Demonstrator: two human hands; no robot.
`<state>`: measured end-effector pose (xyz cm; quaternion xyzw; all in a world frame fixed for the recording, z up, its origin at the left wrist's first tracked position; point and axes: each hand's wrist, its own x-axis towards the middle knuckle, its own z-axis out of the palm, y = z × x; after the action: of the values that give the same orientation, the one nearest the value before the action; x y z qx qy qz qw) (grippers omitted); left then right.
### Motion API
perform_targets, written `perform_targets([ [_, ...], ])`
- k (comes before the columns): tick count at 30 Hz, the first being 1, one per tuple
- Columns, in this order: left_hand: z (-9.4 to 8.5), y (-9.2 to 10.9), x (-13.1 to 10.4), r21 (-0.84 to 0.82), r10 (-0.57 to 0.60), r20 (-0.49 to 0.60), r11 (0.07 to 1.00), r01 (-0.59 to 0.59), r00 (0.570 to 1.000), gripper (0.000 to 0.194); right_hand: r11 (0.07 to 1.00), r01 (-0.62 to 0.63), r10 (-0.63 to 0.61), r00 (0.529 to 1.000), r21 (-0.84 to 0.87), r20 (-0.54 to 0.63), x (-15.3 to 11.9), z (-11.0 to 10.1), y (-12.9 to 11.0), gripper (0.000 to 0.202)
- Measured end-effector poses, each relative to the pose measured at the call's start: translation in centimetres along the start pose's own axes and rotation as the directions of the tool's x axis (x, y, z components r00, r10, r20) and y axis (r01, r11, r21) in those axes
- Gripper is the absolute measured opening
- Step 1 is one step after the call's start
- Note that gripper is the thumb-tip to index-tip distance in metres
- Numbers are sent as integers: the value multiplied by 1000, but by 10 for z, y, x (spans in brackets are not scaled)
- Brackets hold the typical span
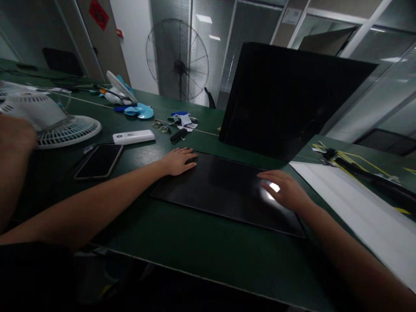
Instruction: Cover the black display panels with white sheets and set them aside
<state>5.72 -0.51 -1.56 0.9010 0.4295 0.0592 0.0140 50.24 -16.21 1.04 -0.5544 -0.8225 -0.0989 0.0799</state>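
Note:
A dark, flat rectangular panel (pixel 224 186) lies on the green table in front of me. My left hand (pixel 178 161) rests at its far left corner, palm down with the fingers spread. Over the panel's right part is my right hand (pixel 284 188), its fingers stretched out and the thumb a little apart. A bright white patch, seemingly glare, shows under the right hand; whether the palm touches the surface there I cannot tell. Neither hand grips anything. Behind the flat panel a larger black panel (pixel 286 99) stands upright and tilted.
At left are a phone (pixel 100 161), a white device (pixel 134 137), a white fan (pixel 68 130) and another person's blurred arm (pixel 13 160). Glasses (pixel 161 126), a blue fan blade (pixel 139 111) and cloths lie farther back. A white board (pixel 354 203) lies right; the table's edge is near me.

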Motion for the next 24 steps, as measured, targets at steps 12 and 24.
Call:
perform_targets([
  [12, 2, 58, -14, -25, 156, 113, 988, -155, 981, 91, 786, 327, -509, 824, 525, 250, -1, -13, -122, 66],
  [24, 7, 27, 7, -47, 76, 54, 996, -73, 996, 77, 669, -735, 740, 672, -109, 4, -27, 13, 107, 69],
])
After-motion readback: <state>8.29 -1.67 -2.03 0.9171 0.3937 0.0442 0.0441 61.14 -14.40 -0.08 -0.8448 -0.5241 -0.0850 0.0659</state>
